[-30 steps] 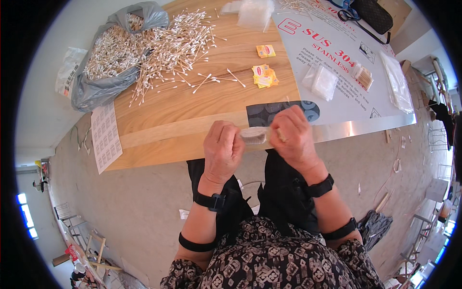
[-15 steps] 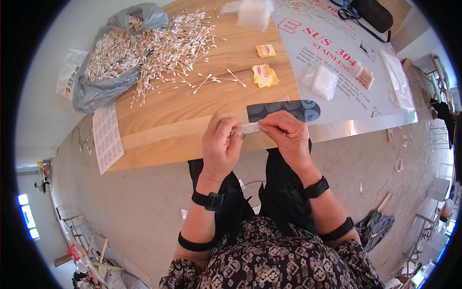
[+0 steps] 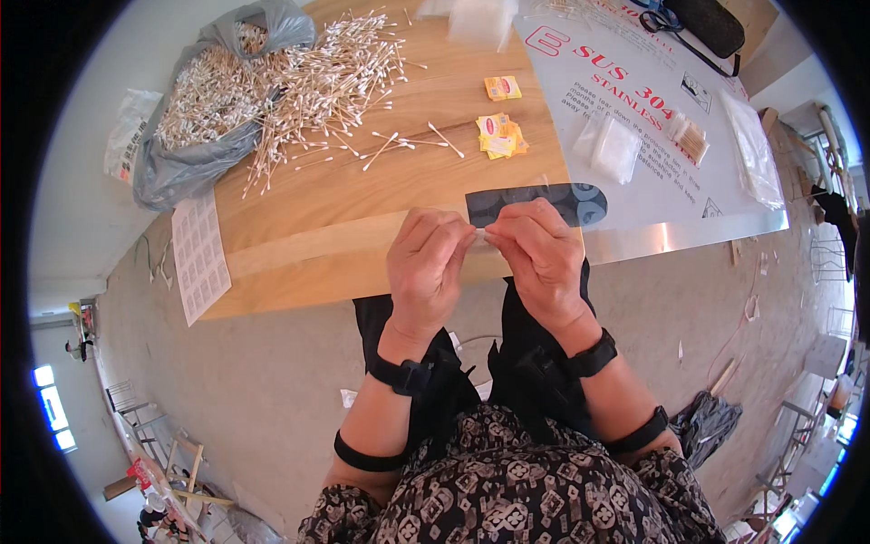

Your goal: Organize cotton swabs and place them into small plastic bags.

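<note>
My left hand [image 3: 429, 263] and my right hand [image 3: 536, 256] meet above the table's front edge, thumbs and fingertips pinched close together. Between them is a small clear plastic bag [image 3: 481, 235], of which only a whitish sliver shows; the fingers hide most of it. Just behind my right hand lies a dark strip with round patterns [image 3: 571, 201]. Farther back is a little pile of yellow-and-white cards [image 3: 500, 138], with another yellow card stack [image 3: 502, 88] beyond it. A few loose cotton swabs [image 3: 399, 145] lie left of the cards.
A grey plastic bag [image 3: 195, 163] spills a big heap of cotton swabs [image 3: 340, 77] at the back left. A printed label sheet [image 3: 199, 254] overhangs the left edge. On the metal sheet [image 3: 652, 208] at right lie clear bags [image 3: 614, 152], a packed swab bundle [image 3: 691, 140] and scissors [image 3: 666, 20].
My fingertips have drawn closer together. The whitish piece of the bag between them shows less than before. The things on the table lie as they were.
</note>
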Available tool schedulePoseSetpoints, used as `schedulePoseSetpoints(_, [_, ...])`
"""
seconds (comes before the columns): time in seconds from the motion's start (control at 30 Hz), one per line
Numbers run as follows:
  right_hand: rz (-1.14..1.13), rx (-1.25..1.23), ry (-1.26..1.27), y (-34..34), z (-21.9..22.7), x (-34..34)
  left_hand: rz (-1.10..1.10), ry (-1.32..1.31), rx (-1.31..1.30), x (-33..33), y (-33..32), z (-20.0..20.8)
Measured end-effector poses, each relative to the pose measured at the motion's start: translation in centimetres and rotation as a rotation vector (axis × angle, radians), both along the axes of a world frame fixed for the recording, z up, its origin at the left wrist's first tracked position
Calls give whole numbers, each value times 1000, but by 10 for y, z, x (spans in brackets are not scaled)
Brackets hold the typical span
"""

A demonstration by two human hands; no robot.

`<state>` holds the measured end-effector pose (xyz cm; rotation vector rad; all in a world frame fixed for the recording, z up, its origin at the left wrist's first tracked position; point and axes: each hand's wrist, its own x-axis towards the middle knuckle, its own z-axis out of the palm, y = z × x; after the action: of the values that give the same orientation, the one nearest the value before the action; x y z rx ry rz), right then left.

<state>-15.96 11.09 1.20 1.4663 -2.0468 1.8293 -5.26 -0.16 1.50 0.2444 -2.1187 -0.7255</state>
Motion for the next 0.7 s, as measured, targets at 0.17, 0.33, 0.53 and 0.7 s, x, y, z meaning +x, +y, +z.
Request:
schedulePoseSetpoints(0.17, [-21, -4, -29, 6, -11, 5, -16, -57, 15, -1, 2, -8])
schedulePoseSetpoints(0.33, [-84, 45, -587, 19, -7, 20, 51, -43, -62, 16, 18, -15])
schedulePoseSetpoints(0.53, [192, 283, -1595, 49, -22, 35, -20, -141, 76, 47, 34, -35])
schedulePoseSetpoints(0.7, [194, 208, -1793, 55, -45, 37, -120, -274, 119, 52, 38, -31])
